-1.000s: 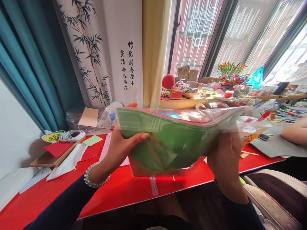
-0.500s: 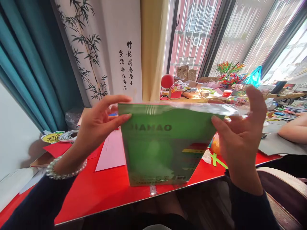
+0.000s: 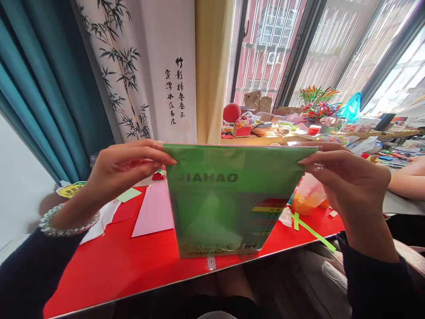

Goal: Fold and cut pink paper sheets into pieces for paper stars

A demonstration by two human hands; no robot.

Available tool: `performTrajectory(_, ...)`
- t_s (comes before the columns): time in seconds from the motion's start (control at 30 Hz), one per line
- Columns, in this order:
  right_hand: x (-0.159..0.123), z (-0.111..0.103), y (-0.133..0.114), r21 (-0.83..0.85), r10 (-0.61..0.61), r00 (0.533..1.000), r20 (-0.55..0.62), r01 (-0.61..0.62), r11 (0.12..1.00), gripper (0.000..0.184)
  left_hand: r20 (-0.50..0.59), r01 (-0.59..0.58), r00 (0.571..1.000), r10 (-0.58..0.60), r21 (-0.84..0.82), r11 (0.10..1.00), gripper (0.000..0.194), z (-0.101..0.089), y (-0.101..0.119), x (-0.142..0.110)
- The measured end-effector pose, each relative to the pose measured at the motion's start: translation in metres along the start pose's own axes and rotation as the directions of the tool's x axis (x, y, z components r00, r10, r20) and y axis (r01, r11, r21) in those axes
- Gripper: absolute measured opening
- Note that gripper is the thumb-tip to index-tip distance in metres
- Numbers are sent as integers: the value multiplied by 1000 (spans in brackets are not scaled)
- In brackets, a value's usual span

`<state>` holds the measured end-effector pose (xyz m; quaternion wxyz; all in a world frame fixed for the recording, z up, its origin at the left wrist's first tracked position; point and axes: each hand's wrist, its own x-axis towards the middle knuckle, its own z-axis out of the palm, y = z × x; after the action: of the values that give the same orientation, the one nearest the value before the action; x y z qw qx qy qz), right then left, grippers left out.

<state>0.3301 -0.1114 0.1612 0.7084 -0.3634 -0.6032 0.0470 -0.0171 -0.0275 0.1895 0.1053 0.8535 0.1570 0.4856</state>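
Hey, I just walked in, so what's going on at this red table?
A person is holding up a flat green rectangular pack in clear plastic, printed JIAHAO. The left hand pinches its top left corner, the right hand its top right. Its lower edge appears to rest on the glossy red tabletop. Flat pink paper sheets lie left of it, crossed bright-green strips right.

Paper (image 3: 153, 212) left of packet (image 3: 219, 204), strips (image 3: 315, 233) right; both on table (image 3: 116, 266).
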Motion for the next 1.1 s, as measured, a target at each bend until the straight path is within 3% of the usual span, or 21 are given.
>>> performTrajectory(0.13, -5, -9, 4, 28, -11, 994, 108, 8, 1000, 23, 19, 53, 998, -52, -41, 998, 8, 7, 4, -3)
performTrajectory(0.27, -7, -8, 10, -85, -95, 994, 52, 99, 991, 17, -167, 141, 977, -130, 54, 989, 22, 24, 6, -4)
performTrajectory(0.33, -7, -4, 11, -110, -67, 998, 16, 68, 992, 17, -212, 178, 961, -178, -18, 984, 28, 30, 4, -4)
performTrajectory(0.43, -4, -2, 10, -47, -8, 1000, -18, 7, 999, 17, -260, 216, 924, -281, -252, 943, 34, 30, 2, -4)
performTrajectory(0.5, -1, -5, 9, 46, 31, 999, -30, -30, 999, 31, -233, 274, 903, -362, -336, 901, 41, 26, 2, -6)
performTrajectory(0.57, -1, -11, 11, 131, 115, 993, 23, -117, 984, 52, -135, 364, 900, -415, -291, 885, 28, 23, 4, -8)
performTrajectory(0.63, -7, -13, 20, 185, 237, 952, 195, -273, 944, 65, -85, 404, 903, -421, -165, 900, 8, 23, 5, -8)
performTrajectory(0.73, -15, -2, 42, 137, 431, 781, 451, -538, 832, 57, -146, 421, 898, -414, 16, 907, 16, 30, 2, 9)
performTrajectory(0.77, -14, 5, 49, 113, 487, 746, 455, -590, 799, 48, -164, 431, 893, -419, 46, 901, 14, 32, -1, 21)
performTrajectory(0.83, -1, 21, 59, 105, 537, 770, 344, -600, 793, 34, -161, 435, 894, -419, 79, 897, 12, 34, -9, 54)
performTrajectory(0.9, 27, 34, 59, 39, 395, 904, 163, -406, 913, 29, -167, 398, 909, -382, 72, 915, 8, 30, -18, 91)
performTrajectory(0.93, 45, 39, 56, -54, 221, 975, 7, -220, 974, 28, -200, 385, 910, -364, 72, 920, 12, 26, -23, 106)
performTrajectory(0.97, 63, 43, 52, -220, 18, 997, -79, -35, 975, 28, -256, 346, 912, -320, 61, 936, 20, 23, -27, 118)
performTrajectory(1.03, 98, 49, 46, -543, -326, 943, -67, 240, 805, 26, -380, 245, 901, -210, 46, 969, 33, 17, -34, 128)
performTrajectory(1.1, 125, 53, 48, -695, -509, 859, 51, 397, 600, 33, -460, 133, 882, -104, 30, 991, 35, 16, -39, 119)
